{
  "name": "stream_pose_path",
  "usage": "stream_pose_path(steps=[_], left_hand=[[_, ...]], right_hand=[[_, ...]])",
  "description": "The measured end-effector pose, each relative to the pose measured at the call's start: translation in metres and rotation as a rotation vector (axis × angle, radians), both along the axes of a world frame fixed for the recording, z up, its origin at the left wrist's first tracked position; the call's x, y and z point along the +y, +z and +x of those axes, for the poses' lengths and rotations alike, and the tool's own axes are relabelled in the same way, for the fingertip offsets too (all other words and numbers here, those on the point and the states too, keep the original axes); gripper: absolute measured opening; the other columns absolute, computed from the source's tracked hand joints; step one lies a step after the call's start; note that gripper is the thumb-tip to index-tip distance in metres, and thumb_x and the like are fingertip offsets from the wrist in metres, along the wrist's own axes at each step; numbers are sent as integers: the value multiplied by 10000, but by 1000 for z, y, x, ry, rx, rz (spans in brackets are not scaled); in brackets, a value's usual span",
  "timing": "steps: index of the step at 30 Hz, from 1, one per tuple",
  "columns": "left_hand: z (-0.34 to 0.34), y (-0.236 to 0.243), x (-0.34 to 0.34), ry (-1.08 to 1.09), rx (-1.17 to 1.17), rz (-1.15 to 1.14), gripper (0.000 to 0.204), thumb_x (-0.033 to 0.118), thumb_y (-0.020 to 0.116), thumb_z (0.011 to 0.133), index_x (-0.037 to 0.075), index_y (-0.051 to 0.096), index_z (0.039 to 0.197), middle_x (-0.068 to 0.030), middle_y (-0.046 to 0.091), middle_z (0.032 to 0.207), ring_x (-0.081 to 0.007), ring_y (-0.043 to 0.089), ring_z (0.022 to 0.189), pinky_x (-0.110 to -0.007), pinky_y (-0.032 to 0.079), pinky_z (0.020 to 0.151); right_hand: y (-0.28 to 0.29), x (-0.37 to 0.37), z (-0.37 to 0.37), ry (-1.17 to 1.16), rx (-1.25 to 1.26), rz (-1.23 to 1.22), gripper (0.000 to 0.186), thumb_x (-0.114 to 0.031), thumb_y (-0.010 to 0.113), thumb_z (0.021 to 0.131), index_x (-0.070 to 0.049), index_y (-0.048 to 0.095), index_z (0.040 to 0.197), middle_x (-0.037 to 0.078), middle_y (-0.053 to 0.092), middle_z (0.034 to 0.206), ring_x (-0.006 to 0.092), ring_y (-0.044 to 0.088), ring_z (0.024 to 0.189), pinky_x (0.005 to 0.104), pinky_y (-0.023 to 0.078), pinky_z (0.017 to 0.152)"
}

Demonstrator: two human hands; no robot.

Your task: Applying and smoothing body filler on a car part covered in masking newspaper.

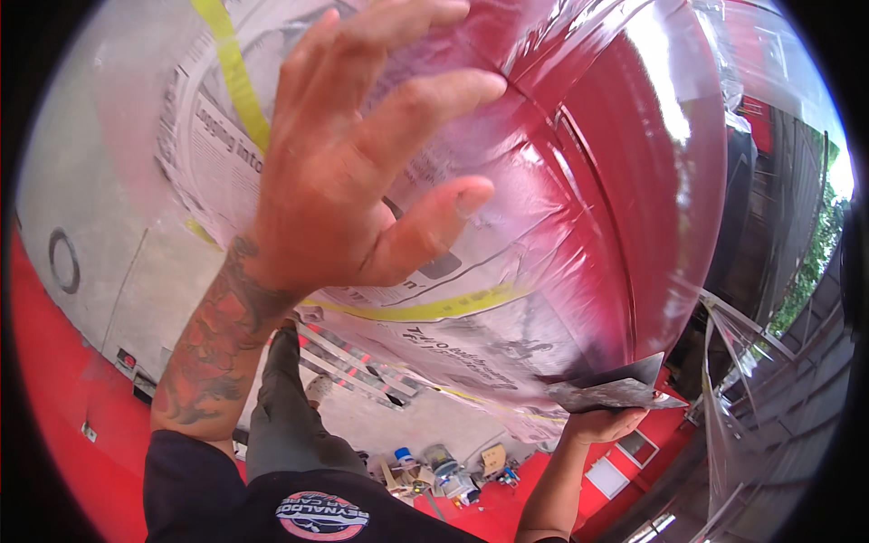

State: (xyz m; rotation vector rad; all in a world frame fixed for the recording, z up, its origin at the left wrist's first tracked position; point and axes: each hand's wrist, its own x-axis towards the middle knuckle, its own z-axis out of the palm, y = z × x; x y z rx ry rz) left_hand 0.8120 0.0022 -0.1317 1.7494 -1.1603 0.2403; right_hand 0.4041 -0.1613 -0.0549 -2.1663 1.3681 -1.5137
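My left hand [362, 145] is raised in front of the newspaper masking, its fingers spread and slightly bent, with nothing held. Whether it touches the masked surface I cannot tell. Behind it, newspaper [489, 353] covers a curved panel, held by yellow masking tape [462, 305] and overlaid with pinkish paint haze. The uncovered part of the red panel [597, 118] is glossy. At the lower right, my right hand [606, 423] grips a dark grey, thin folded sheet [606, 394] from below, against the panel's lower edge. Its exact kind does not show.
Clear plastic sheeting [724, 398] hangs at the right, beside a grey corrugated wall [797, 407]. On the red and pale floor lie containers and boxes [444, 466]. Red-and-white striped bars [353, 357] stand below the panel. A pale panel [90, 226] with a dark ring is at the left.
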Motion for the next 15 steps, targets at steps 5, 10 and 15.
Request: stream_pose_path(steps=[5,10,15], left_hand=[[-7,-7,1,-23,-29,-92,436,394,539,925,66,633,1196,-203,518,1342,-359,480,1256,-476,290,1083],[-13,-13,-3,-54,-68,-164,423,370,555,915,49,633,1179,-215,529,1307,-364,492,1231,-473,312,1064],[-14,-17,-10,-86,-123,-246,411,346,571,905,31,634,1161,-226,541,1273,-368,504,1207,-469,333,1045]], right_hand=[[2,-1,-4,-83,304,-230,417,-210,386,1048,120,536,1253,254,602,1174,319,610,1036,417,503,888],[2,-9,-20,144,389,-345,372,-79,512,989,138,502,1290,289,582,1238,385,618,1023,436,508,871],[2,-7,-15,191,482,-441,389,-67,510,989,118,472,1329,269,556,1289,369,602,1071,449,491,916]])
